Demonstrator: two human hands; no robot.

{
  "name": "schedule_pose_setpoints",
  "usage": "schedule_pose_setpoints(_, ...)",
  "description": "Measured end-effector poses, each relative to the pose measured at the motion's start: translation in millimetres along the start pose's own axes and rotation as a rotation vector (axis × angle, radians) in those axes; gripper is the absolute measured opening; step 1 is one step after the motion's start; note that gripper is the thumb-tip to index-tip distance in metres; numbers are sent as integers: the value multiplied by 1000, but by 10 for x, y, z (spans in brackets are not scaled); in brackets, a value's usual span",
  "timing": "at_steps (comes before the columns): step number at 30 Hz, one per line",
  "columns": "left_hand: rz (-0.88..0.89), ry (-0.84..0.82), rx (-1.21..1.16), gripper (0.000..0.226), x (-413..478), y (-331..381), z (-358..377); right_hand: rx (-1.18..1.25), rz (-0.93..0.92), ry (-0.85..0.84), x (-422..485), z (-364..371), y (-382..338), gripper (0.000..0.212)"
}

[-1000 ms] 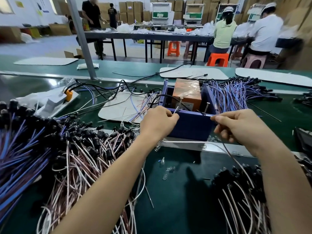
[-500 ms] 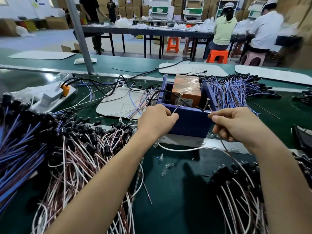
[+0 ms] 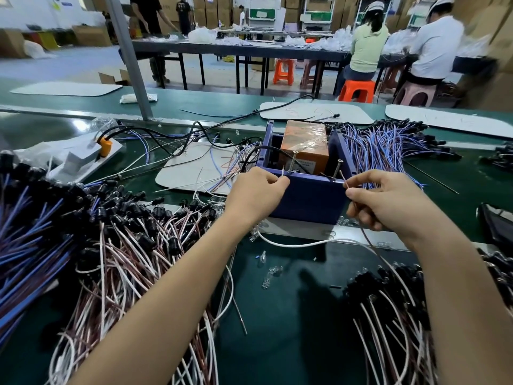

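Observation:
A blue open box point(image 3: 308, 200) stands on the green bench with an orange block point(image 3: 304, 144) inside and two upright screws point(image 3: 293, 161) on its front rim. My left hand point(image 3: 254, 194) pinches the white wire end point(image 3: 282, 173) at the box's front left edge. My right hand point(image 3: 387, 202) pinches a thin reddish wire point(image 3: 343, 180) near the right screw point(image 3: 337, 169). A white wire point(image 3: 294, 243) sags between the two hands below the box.
Piles of red-white and blue wires with black caps point(image 3: 116, 232) fill the left side. More such wires point(image 3: 388, 309) lie at the right and blue wires point(image 3: 388, 145) behind the box. Small clear bulbs point(image 3: 268, 273) sit in front. People sit at a far table point(image 3: 249, 50).
Both hands stay at the box's front rim, and the wire ends stay near the screws. The slack white wire now hangs in a deeper loop below the box.

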State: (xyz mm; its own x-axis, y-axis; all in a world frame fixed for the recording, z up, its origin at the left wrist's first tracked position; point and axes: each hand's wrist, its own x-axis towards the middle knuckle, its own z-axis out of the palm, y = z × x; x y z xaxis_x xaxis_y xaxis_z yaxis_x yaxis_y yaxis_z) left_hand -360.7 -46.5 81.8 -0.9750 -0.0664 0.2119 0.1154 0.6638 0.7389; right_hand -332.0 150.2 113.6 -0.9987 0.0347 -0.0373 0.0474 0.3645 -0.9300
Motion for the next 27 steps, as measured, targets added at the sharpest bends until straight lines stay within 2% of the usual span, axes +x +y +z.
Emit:
schedule_pose_setpoints(4,-52,-85,-144,45,3,12,-7,-12,-5,4,5,-9,4,10)
schedule_pose_setpoints(7,-49,-81,-157,42,-8,20,-27,-9,-10,1,5,-9,5,10)
schedule_pose_setpoints(11,23,-21,-87,37,9,68,-154,-2,-8,-1,2,-15,4,10)
schedule_pose_setpoints(18,201,85,-140,32,1,189,-334,9,-9,-1,12,-30,8,9)
schedule_pose_setpoints(22,276,30,-244,22,3,186,-361,11,-12,-2,9,-33,14,10)
schedule_pose_setpoints(27,270,-26,-357,22,21,151,-333,9,-20,-4,6,-27,15,12)
